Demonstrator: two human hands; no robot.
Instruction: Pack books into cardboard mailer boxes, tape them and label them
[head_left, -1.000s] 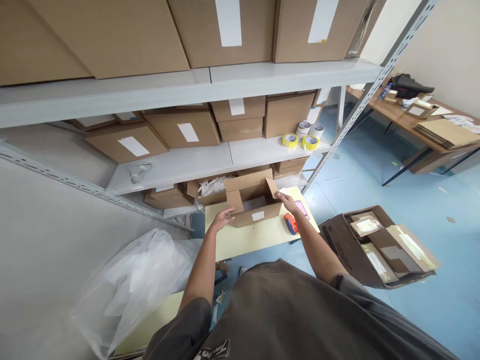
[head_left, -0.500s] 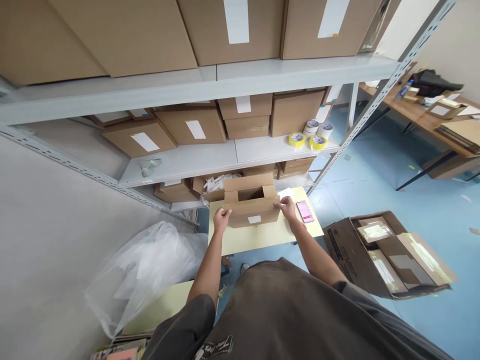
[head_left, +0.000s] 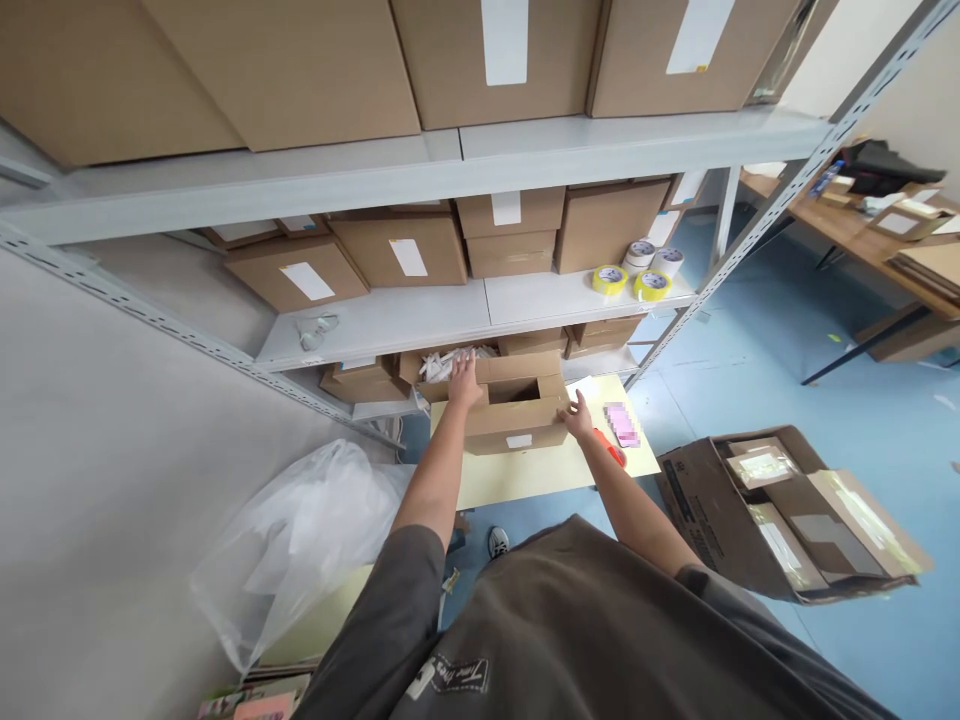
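Fresh move of the left grip [head_left: 465, 382], wide, onto the far flap [head_left: 517, 366] of the cardboard box [head_left: 517, 425]; right grip [head_left: 577, 417] narrow at its right edge, maybe only touching.

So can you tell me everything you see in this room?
Tape rolls: four, two yellow, two white, on a shelf.
Shelf boxes: many, brown, on grey shelves.
Open box: one, brown, on the table.
Table: one, pale yellow, under the open box.
Phone: one, pink, on the table.
Tool: one, orange, on the table.
Plastic bag: one, clear, left of the table.
Carton: one, brown, right of the table.
Desk: one, wooden, far right.
Left hand: one, on the open box.
Right hand: one, at the open box's end.
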